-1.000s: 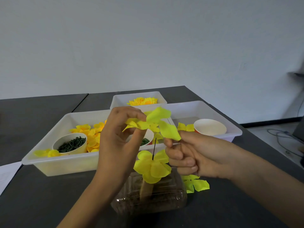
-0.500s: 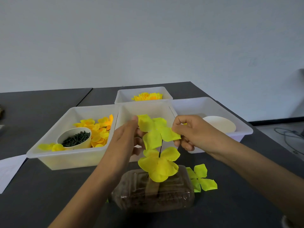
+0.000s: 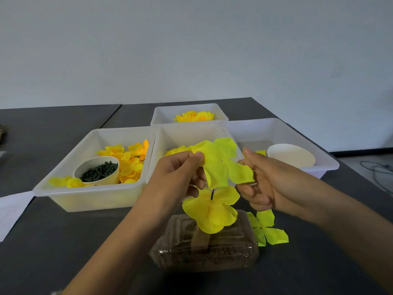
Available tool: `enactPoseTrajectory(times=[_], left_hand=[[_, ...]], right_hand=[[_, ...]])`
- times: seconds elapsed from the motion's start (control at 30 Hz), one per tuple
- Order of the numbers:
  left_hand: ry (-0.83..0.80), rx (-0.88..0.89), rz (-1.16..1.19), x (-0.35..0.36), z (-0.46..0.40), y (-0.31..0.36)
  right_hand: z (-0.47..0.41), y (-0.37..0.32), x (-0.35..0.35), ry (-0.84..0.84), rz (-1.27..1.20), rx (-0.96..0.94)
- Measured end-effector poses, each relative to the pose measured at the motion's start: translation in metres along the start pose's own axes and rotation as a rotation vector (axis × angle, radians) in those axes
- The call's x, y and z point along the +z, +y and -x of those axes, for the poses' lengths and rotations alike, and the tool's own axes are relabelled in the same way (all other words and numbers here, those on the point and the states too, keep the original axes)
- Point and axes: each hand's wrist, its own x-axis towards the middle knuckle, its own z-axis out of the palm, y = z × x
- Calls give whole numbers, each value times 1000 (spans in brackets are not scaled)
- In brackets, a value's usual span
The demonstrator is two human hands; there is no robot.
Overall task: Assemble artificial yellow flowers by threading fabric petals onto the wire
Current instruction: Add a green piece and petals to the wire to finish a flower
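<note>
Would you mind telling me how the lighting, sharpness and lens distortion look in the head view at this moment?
Head view: soft, even light, with no hard shadows on the dark table; mild glare on the clear plastic box; the left hand, right hand and held petal piece are slightly soft; the wide angle tilts the table's far edge; the paper sheet is too blurred to read.

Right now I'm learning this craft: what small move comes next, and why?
Probably slide the yellow-green fabric petal piece, pinched by the left hand and right hand, down the thin dark wire onto the yellow petal layer below; a gap remains.
</note>
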Motion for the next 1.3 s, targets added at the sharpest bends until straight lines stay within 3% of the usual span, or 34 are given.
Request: enactPoseTrajectory(times=[0.13,0.3,0.43,0.63,0.83,1.1,1.3], left_hand=[[7,15,28,-1,2,-6],[63,-33,92,0,2,-12],[78,-60,99,1,7,-12],[97,-36,-94,-6,12,-9],[90,89,-254,-6,6,-11],[188,257,-489,-14,-9,-16],[175,209,-525,-14,-6,-32]], right_hand=[[2,10,0,149,34,-51],[-1,14,9,181,6,-80],[0,19,18,214,101,-233],[-4,20,22,301,246,-260],[-6,16,21,371,240,-240],[-20,21,21,461,394,-452],[-20,35,17,471,451,-460]])
